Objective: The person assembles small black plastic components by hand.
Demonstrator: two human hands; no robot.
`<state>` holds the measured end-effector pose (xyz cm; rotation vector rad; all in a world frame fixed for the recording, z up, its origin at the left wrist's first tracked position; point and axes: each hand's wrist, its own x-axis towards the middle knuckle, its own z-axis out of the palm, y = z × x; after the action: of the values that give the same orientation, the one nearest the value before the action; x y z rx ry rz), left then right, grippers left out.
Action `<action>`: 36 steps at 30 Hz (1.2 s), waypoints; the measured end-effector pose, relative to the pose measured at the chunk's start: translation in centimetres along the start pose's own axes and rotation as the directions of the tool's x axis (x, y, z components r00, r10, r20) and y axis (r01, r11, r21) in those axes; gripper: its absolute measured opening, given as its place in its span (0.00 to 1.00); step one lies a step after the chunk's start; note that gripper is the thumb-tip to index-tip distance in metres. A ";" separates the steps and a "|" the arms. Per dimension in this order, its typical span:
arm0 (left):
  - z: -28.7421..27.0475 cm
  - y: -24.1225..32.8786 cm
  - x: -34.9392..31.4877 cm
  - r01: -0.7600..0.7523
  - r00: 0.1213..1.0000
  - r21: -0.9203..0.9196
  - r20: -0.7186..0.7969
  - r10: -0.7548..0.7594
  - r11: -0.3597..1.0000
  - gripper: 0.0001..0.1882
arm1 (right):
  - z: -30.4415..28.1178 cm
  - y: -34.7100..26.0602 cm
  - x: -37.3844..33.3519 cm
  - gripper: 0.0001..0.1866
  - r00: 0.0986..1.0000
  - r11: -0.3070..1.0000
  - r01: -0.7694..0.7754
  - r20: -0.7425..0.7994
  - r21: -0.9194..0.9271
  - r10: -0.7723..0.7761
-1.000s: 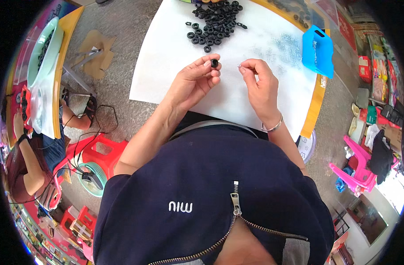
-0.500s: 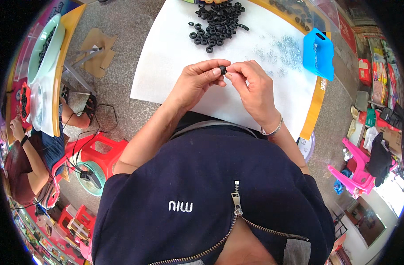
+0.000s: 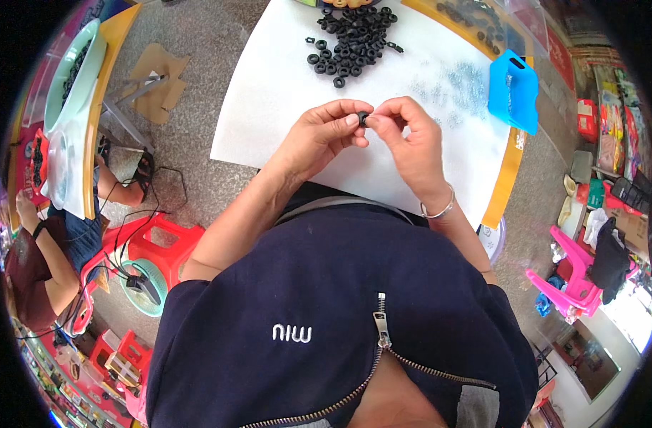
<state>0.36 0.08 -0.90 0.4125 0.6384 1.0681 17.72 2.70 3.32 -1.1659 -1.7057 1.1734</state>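
Note:
Pinched between the thumb and fingers of my left hand (image 3: 315,135) is a small black ring-shaped part (image 3: 362,116), held over the near part of a white sheet (image 3: 269,93). My right hand (image 3: 415,143) meets it from the right, thumb and forefinger pressed together against the part's side. Whatever those right fingertips grip is too small to make out. Beyond my hands lies a heap of similar black rings (image 3: 351,43), a few of them loose at its near edge. Tiny clear bits (image 3: 461,85) are scattered on the sheet to the right.
A blue scoop-like tray (image 3: 512,107) with small bits inside rests at the table's right edge (image 3: 507,175). To the left, another person (image 3: 44,264) sits at a second table bearing a pale green basin (image 3: 90,78). A red stool (image 3: 170,239) and cables are on the floor.
My hands stay together in nearly the same place. The black part has tilted slightly between my fingers, and my right fingertips have shifted a little against it.

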 end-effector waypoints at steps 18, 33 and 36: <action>-0.1 0.8 0.0 0.026 0.995 -0.009 -0.092 -0.027 1.000 0.11 | -4.4 7.8 12.7 0.09 0.957 0.657 0.258 0.092 -0.709 -0.275; -0.6 0.9 0.2 -0.013 0.996 -0.128 -0.092 0.001 0.992 0.13 | -0.5 1.5 3.5 0.11 0.954 0.689 -0.298 0.202 0.661 0.219; -0.4 0.9 0.2 -0.009 0.997 -0.112 -0.075 0.000 0.994 0.13 | 0.1 2.3 2.5 0.10 0.970 0.718 -0.240 0.128 0.653 0.208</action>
<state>-0.45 0.70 -0.73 0.2772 0.6403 1.1225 17.45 5.46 1.28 -0.8930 -1.0135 1.7816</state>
